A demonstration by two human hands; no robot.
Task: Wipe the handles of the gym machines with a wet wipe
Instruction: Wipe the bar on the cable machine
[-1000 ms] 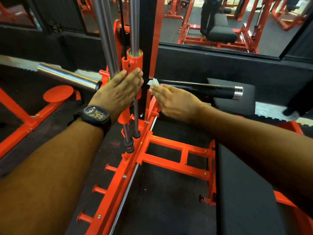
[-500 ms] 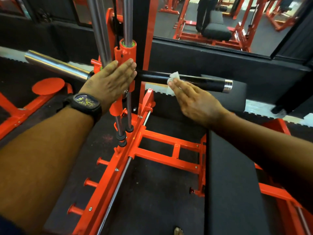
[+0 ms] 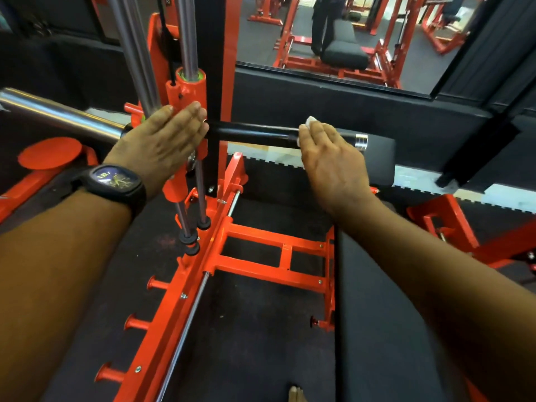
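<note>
Our right hand (image 3: pixel 330 161) lays its fingers over the black handle (image 3: pixel 255 134), pressing the wipe (image 3: pixel 311 121) onto it near the chrome cap (image 3: pixel 361 141); nothing is clenched. Our left hand (image 3: pixel 162 140), fingers straight, rests flat against the orange carriage (image 3: pixel 190 88). Below lie the orange frame (image 3: pixel 269 265), a black pad (image 3: pixel 383 338) and dark rubber floor (image 3: pixel 249 338). More orange machines (image 3: pixel 301 60) stand behind.
</note>
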